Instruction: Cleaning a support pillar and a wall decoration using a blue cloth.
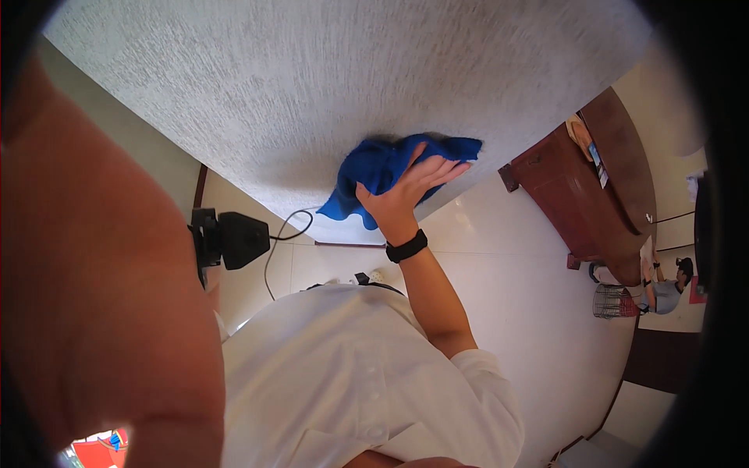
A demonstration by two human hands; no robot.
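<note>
My right hand point(409, 187) presses a crumpled blue cloth point(374, 168) against a pale, rough-textured wall point(328, 78). Its fingers are stretched out flat over the cloth, with the thumb apart, and a black band point(407, 246) circles that wrist. Very close to the camera, my left hand point(109, 257) fills the left side as a large blurred shape. Its fingers cannot be made out. At its edge sits a small black device point(243, 240) with a thin cable point(269, 269) looping down from it.
To the right stands a dark red wooden desk point(573, 203) with a few items on top. Beyond it are another person point(667, 296) and a wire basket point(614, 301). Light tiled floor point(507, 304) lies below the wall. Something red point(101, 450) shows at the lower left.
</note>
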